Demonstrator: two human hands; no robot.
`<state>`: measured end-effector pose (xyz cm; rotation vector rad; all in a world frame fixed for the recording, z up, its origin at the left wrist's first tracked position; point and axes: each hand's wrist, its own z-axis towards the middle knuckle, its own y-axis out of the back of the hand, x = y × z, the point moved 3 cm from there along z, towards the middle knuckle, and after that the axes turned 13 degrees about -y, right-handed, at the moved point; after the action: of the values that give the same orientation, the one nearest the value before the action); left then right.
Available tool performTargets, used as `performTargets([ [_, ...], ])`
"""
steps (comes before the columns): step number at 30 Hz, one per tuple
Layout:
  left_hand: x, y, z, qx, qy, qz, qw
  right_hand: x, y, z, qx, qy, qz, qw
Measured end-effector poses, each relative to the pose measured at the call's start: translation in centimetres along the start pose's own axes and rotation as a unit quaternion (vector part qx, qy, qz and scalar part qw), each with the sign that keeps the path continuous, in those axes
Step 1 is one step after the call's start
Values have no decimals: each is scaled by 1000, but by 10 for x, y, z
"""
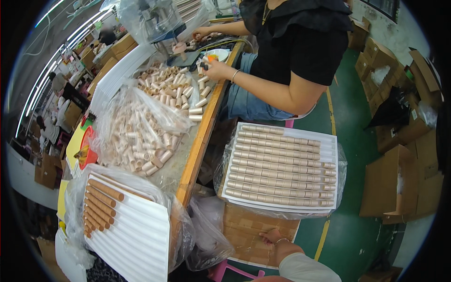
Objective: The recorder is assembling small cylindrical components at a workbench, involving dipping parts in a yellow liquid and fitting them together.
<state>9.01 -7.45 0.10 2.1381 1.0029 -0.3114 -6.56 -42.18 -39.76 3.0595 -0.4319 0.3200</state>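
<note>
My right hand (270, 237) comes in from the lower right, with a thin bracelet at the wrist. It is over a brown cardboard sheet (242, 230), its fingers curled together; what they hold, if anything, is too small to make out. Just beyond it, a white ridged tray (329, 145) carries rows of short pale beige tubes (277, 168). My left hand is out of sight. Another white ridged tray (141, 225) lies at the near left, with several brown tubes (105, 189) along its left part.
A wood-edged workbench (197, 141) bears a heap of loose pale tubes (141, 131) under clear plastic and a red basket (87, 145). A co-worker in black (300, 47) sits at a bench machine (162, 28). Cardboard boxes (390, 183) line the right side.
</note>
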Motion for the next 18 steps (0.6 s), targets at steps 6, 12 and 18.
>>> performTargets([
  [6,8,14,-3,-2,-3,14,1000,5,-1,-6,-6,-2,-6,1000],
  [12,8,8,-2,-6,-2,3,1000,8,2,-11,-1,2,-5,1000],
  [18,9,7,-1,-8,5,-3,1000,8,0,-18,8,-11,-4,1000],
])
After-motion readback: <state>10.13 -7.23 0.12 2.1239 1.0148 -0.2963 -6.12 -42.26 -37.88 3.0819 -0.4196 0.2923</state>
